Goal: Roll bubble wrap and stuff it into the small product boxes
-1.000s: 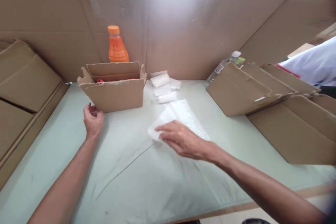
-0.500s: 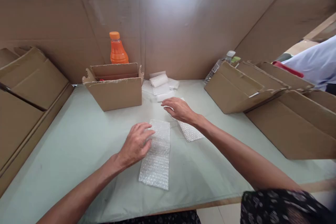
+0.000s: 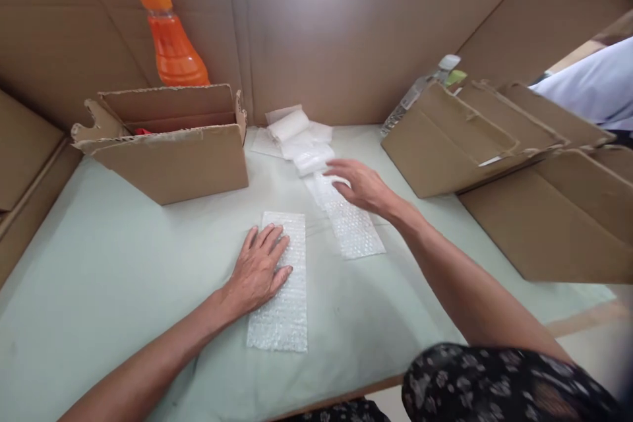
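A strip of bubble wrap [image 3: 289, 303] lies lengthwise in front of me on the pale green tabletop. My left hand [image 3: 260, 267] rests flat on its left side, fingers spread. Farther off to the right, a second bubble wrap strip [image 3: 359, 234] lies at a slant. Over that strip's far end is my right hand [image 3: 359, 184], fingers apart and slightly bent, holding nothing visible; whether it touches the wrap I cannot tell. Just beyond its fingertips sits a small pile of rolled and loose bubble wrap [image 3: 291, 128].
A cardboard box [image 3: 173, 168] with something red inside stands at the back left, an orange bottle [image 3: 175, 46] behind it. Cardboard boxes [image 3: 445, 145] and a clear bottle [image 3: 410, 102] stand at the right. A cardboard wall [image 3: 346, 46] closes the back. Another person's sleeve [image 3: 588, 82] shows far right.
The view has tilted down and closer. My left hand has come down flat onto the near strip with its fingers spread. My right hand stays near the pile.
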The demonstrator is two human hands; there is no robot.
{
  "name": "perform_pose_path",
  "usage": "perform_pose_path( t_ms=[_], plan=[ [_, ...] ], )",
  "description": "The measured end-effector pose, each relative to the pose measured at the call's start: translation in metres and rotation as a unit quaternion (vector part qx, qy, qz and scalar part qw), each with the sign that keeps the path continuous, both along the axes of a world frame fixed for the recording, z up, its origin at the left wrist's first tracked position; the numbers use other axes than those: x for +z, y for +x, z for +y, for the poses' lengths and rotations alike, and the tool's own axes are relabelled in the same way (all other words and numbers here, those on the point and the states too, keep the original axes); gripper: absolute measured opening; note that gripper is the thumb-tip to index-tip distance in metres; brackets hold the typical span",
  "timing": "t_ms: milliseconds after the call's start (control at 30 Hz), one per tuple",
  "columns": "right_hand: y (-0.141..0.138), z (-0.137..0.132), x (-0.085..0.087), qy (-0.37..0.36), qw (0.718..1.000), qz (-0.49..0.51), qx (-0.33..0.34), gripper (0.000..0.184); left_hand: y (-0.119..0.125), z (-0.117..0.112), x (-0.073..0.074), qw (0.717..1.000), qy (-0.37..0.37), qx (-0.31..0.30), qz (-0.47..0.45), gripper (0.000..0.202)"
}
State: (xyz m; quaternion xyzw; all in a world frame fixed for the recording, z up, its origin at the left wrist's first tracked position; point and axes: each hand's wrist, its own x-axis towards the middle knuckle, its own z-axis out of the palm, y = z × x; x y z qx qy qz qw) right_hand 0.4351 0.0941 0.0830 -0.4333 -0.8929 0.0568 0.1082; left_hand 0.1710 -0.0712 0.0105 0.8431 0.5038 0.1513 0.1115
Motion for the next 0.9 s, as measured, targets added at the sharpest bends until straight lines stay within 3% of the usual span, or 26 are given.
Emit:
perform_pose_path(
  t_ms=[100,167,333,467,533,633,767,833,900],
  plan=[
    [0.05,-0.07,-0.009,-0.052,0.996,-0.061,0.035,0.048,0.001,-0.002,-0.001,1.0,0.006,0.004,-0.01,0.046],
    [0.067,-0.102,-0.022,-0.046,0.995,-0.081,0.025,0.049,0.002,-0.009,0.002,1.0,0.014,0.014,-0.018,0.043],
    [0.051,-0.131,-0.045,0.009,0.999,-0.005,-0.035,0.03,0.005,-0.057,0.021,0.999,0.041,0.009,-0.018,0.04],
    [0.035,-0.152,-0.029,-0.044,0.996,0.061,0.045,0.028,0.006,-0.081,0.031,0.999,0.033,0.034,-0.008,0.031],
    [0.036,-0.162,-0.019,-0.082,0.991,0.081,0.068,0.027,0.002,-0.071,0.032,0.997,0.034,0.068,-0.002,0.03],
    [0.041,-0.163,-0.013,-0.1,0.99,0.102,0.003,0.029,-0.005,-0.032,0.033,0.988,0.022,0.154,0.019,0.029],
    [0.037,-0.139,-0.029,-0.066,0.992,0.092,-0.052,0.028,-0.005,0.023,0.032,0.967,-0.039,0.253,-0.007,0.019],
    [0.029,-0.127,-0.042,-0.047,0.996,0.07,-0.036,0.033,0.0,0.035,0.032,0.965,-0.061,0.25,-0.059,0.008],
    [0.019,-0.121,-0.052,-0.036,0.998,0.042,-0.017,0.037,0.003,0.031,0.033,0.965,-0.074,0.233,-0.095,0.007]
  ],
)
